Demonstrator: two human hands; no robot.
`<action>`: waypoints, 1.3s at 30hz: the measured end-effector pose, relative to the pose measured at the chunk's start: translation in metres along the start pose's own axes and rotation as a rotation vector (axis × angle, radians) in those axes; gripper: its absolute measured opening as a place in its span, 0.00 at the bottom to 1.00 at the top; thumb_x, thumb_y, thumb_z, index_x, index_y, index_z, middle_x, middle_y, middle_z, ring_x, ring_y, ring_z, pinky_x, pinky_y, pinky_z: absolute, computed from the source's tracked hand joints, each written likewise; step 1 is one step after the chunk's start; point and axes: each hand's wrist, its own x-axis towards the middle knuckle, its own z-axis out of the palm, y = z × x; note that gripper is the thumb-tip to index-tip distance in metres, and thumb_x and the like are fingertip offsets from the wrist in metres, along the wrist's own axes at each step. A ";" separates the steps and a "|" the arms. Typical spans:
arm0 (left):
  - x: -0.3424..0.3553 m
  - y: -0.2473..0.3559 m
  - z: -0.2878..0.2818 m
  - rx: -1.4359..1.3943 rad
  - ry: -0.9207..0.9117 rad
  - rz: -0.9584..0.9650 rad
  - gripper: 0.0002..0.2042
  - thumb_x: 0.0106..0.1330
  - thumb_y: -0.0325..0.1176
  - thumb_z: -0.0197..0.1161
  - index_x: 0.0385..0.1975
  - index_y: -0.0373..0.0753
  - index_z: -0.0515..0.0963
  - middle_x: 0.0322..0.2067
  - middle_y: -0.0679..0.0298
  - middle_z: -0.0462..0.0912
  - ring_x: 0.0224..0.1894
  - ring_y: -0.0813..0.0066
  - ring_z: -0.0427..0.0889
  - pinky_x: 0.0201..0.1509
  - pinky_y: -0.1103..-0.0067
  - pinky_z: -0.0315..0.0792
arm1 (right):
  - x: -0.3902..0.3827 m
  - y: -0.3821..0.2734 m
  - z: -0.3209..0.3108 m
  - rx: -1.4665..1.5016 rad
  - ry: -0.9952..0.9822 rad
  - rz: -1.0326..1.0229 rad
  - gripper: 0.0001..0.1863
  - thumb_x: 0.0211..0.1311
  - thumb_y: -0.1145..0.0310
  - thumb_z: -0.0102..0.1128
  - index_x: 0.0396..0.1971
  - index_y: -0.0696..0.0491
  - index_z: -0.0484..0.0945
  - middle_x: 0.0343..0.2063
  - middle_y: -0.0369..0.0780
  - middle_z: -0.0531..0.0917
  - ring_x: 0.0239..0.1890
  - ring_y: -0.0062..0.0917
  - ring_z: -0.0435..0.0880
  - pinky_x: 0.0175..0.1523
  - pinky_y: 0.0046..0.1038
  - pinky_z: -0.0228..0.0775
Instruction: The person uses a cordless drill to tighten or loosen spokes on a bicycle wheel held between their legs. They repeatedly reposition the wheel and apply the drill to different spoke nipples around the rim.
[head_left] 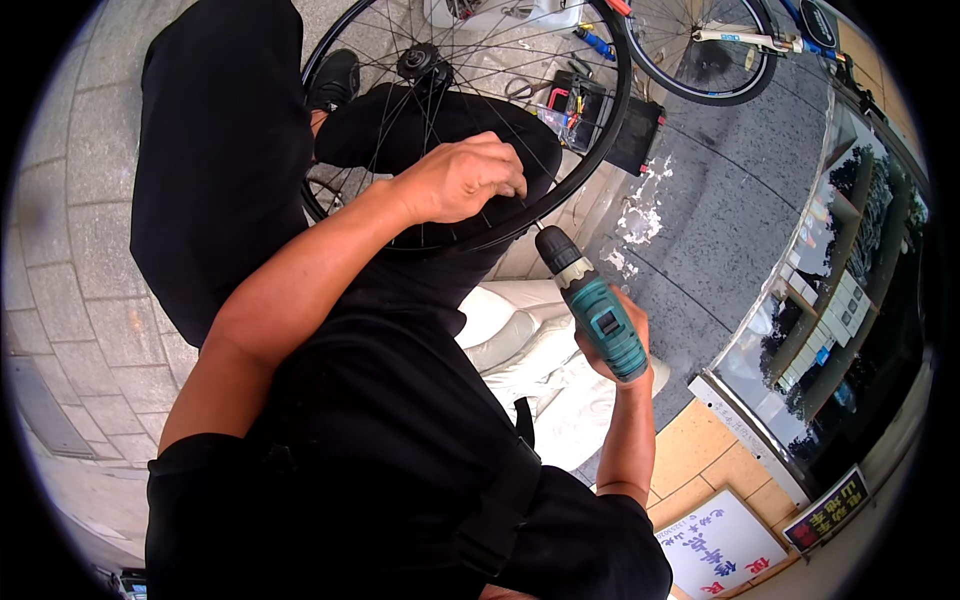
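Note:
A black-rimmed bicycle wheel point(614, 100) with thin spokes and a dark hub point(420, 62) rests across my black-trousered legs. My left hand point(460, 175) is closed at the spokes just inside the rim, fingertips curled down; what it pinches is too small to make out. My right hand point(628, 330) grips a teal and black power drill point(610, 330), held tilted with its chuck pointing up-left at the outer side of the rim. A thin bit runs from the chuck to the rim beside my left fingers; whether it is seated there I cannot tell.
Tools lie on a dark tray point(635, 135), below a white bin point(500, 15). A second bicycle wheel point(720, 95) stands at top right. White sacking point(530, 420) is behind the drill. A glass shopfront point(840, 280) lines the right, with a whiteboard sign point(715, 545) at lower right.

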 end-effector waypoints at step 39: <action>-0.020 0.016 -0.023 0.242 -0.022 0.090 0.08 0.70 0.30 0.70 0.46 0.43 0.87 0.43 0.66 0.87 0.56 0.63 0.82 0.74 0.60 0.65 | 0.006 -0.003 0.017 0.115 0.232 -0.153 0.12 0.45 0.82 0.71 0.30 0.57 0.77 0.28 0.42 0.77 0.27 0.38 0.80 0.37 0.33 0.75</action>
